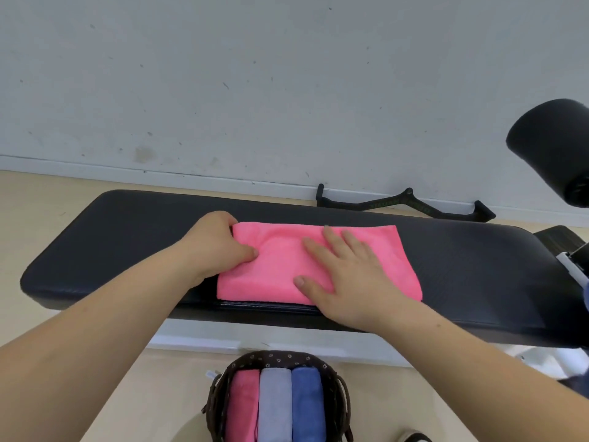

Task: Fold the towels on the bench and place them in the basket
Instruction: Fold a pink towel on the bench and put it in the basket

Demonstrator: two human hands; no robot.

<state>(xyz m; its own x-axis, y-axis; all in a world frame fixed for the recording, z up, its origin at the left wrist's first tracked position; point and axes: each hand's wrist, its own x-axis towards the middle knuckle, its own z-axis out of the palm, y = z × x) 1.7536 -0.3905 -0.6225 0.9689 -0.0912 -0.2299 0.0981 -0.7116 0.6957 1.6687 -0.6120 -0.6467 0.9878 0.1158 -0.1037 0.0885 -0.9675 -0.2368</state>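
Observation:
A pink towel [280, 266], folded into a flat rectangle, lies on the black padded bench [127, 237]. My left hand [216, 244] grips the towel's left edge, thumb on top and fingers curled under the far left corner. My right hand [347, 275] lies flat on the towel's middle and right part, fingers spread and straight. Below the bench, on the floor, stands a dark woven basket [220, 393] holding three rolled towels side by side: pink [242, 406], grey [274, 406] and blue [307, 403].
A black cable-machine handle bar [404, 204] lies on the floor against the white wall behind the bench. A black foam roller pad [551, 148] juts in at the upper right. The bench's white frame [570, 269] shows at the right end.

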